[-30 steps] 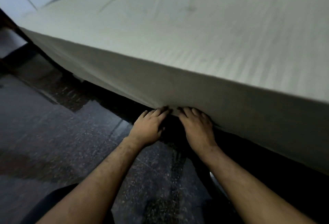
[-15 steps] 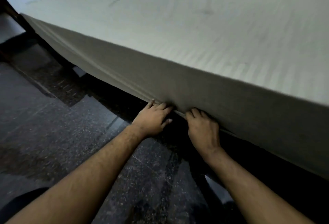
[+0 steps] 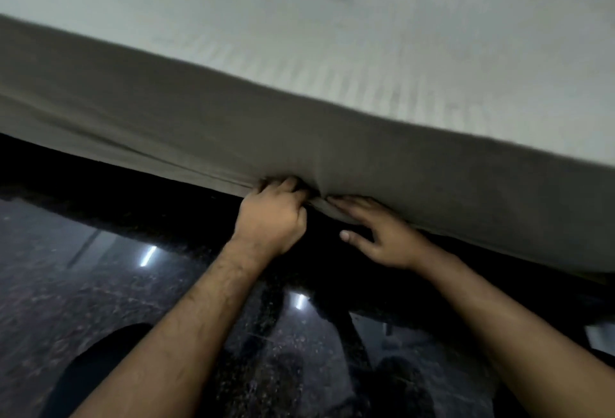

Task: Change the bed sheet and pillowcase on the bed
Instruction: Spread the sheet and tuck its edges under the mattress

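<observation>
A pale grey striped bed sheet (image 3: 332,51) covers the mattress top and hangs over its near side (image 3: 233,131). Along the lower edge of that side the cloth bunches into folds. My left hand (image 3: 271,216) has its fingers curled into the sheet's hem, gripping the bunched cloth at the mattress bottom. My right hand (image 3: 382,234) lies just right of it, fingers straight and spread, fingertips pressing the hem up under the mattress, thumb sticking out to the left. No pillow or pillowcase is in view.
Under the mattress is a dark gap (image 3: 100,184) where the bed base is lost in shadow. A dark speckled polished floor (image 3: 66,284) with light reflections spreads below. My dark-clothed knee (image 3: 100,361) shows at the bottom left.
The view swung so the mattress edge now runs across the frame. My left hand's fingers curled into the sheet's hem; my right hand spread flat with the thumb out.
</observation>
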Demonstrator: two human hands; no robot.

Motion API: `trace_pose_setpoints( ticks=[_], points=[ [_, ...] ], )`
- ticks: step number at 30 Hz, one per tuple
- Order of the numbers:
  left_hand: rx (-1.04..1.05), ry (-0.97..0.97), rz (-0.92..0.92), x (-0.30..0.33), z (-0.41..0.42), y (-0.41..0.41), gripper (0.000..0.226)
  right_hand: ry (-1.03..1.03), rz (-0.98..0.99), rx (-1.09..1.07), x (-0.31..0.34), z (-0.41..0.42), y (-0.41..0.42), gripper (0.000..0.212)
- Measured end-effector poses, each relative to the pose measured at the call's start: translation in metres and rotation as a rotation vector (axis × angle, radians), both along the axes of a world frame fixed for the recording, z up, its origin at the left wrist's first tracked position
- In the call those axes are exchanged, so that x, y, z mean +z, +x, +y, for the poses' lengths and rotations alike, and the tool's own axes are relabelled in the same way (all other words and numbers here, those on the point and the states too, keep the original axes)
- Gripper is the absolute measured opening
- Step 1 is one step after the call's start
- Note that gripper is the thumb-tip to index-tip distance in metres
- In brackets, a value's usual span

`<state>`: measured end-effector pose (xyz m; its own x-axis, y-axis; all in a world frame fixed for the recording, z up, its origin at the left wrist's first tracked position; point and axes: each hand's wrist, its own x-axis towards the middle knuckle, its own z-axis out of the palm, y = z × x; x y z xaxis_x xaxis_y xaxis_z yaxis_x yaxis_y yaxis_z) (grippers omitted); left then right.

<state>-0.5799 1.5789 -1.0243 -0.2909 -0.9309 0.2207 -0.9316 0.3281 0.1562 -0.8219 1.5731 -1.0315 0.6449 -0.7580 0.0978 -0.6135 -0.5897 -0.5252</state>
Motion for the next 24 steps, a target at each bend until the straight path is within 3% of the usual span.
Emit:
trace_pose_setpoints(
  ticks=[4, 11, 16, 24],
  points=[
    [0.053, 0.027, 0.053, -0.007, 0.01, 0.006, 0.053, 0.037, 0.149, -0.151, 0.017, 0.01, 0.023, 0.063],
    [0.064, 0.039, 0.127, -0.01, 0.011, 0.017, 0.054, 0.157, 0.669, -0.136, 0.075, -0.009, 0.068, 0.068],
    [0.096, -0.036, 0.204, -0.019, 0.006, 0.012, 0.03, 0.107, 0.792, -0.213, 0.057, 0.001, 0.084, 0.084],
    [-0.06, -0.138, 0.137, -0.026, -0.007, 0.026, 0.027, 0.113, 0.809, -0.166, 0.051, -0.011, 0.073, 0.09]
  ],
)
